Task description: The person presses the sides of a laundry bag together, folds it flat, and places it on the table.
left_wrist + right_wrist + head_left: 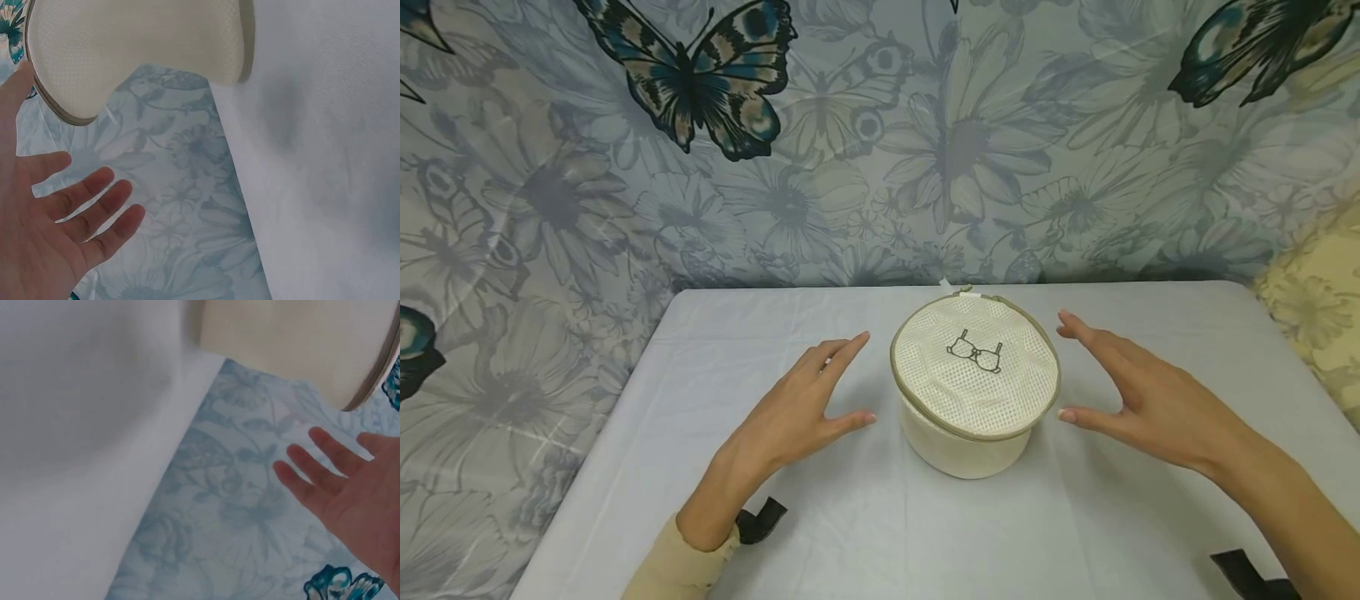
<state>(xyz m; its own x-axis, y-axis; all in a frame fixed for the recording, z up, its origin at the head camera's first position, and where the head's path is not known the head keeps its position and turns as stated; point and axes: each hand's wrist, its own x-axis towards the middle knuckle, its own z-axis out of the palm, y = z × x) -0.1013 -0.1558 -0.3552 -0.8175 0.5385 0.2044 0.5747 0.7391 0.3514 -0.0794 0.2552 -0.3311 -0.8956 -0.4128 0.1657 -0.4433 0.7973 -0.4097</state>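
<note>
Both hands, L & R, spread beside round mesh pouch.

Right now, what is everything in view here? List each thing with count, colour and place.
mesh laundry case: one, cream with olive trim and a bra emblem on the lid, round, zipped shut, middle of the table between the hands.
table: one, covered in pale grey-white cloth, centre of the head view.
backdrop cloth: one, grey-blue floral print with dark teal butterflies, behind the table.
yellow patterned fabric: one, right edge.
wrist straps: two, black, one at each wrist.
sleeve: one, beige, left forearm.
left hand: open, fingers straight, beside the case, apart from it.
right hand: open, fingers straight, beside the case, apart from it.
</note>
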